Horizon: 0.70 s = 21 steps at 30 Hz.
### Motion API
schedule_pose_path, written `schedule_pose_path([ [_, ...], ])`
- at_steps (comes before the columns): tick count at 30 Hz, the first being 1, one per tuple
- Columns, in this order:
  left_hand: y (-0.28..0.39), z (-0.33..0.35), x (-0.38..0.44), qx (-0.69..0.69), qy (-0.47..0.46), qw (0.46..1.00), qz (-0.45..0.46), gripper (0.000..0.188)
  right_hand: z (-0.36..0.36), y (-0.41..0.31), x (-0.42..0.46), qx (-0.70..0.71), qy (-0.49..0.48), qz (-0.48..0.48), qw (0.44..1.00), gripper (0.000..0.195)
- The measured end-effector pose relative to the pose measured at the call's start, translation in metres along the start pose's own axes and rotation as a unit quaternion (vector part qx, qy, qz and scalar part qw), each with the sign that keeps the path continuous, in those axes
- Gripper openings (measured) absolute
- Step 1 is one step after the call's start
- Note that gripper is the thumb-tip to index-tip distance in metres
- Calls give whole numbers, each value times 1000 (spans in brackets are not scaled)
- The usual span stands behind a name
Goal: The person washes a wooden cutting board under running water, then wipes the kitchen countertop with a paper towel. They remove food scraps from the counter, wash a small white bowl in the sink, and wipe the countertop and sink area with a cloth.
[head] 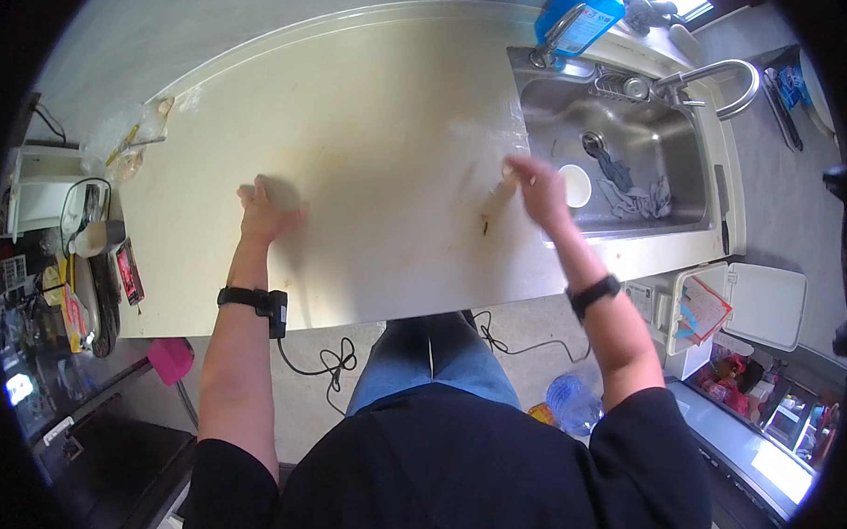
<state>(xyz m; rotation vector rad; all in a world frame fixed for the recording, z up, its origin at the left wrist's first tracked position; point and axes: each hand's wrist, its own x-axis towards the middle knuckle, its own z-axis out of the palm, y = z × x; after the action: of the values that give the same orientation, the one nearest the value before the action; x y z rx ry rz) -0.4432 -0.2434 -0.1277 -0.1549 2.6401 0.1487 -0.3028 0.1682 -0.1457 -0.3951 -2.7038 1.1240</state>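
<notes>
My left hand (264, 213) is over the left part of the pale countertop (387, 217), fingers apart and nothing in it; whether it touches the surface I cannot tell. Near the sink's left edge is my right hand (538, 187), blurred, with its fingers bent. Something small and pale may be at its fingertips, too unclear to name. Below and left of that hand, a small dark scrap (485, 227) lies on the counter among brownish stains. Just right of the hand, a white bowl (576, 186) sits in the steel sink (643, 152).
Grey cloths (631, 191) lie in the sink by the drain. A blue bottle (579, 21) and a curved faucet (728, 79) stand behind it. A knife (724, 219) rests at its right rim. Plastic bags (122, 145) and a red box (128, 273) are on the left.
</notes>
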Motion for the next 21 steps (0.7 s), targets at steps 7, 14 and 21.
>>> schedule_pose_path([
  [7,-53,-6,-74,-169,154,973,21,90,18,50,51,-83,36,-10,996,27],
  [14,-133,21,-157,-138,170,976,-20,82,67,7,-75,-135,-4,-39,990,38],
  [21,-158,31,-197,-162,143,974,-61,79,94,-25,-125,-134,-16,-71,988,31],
])
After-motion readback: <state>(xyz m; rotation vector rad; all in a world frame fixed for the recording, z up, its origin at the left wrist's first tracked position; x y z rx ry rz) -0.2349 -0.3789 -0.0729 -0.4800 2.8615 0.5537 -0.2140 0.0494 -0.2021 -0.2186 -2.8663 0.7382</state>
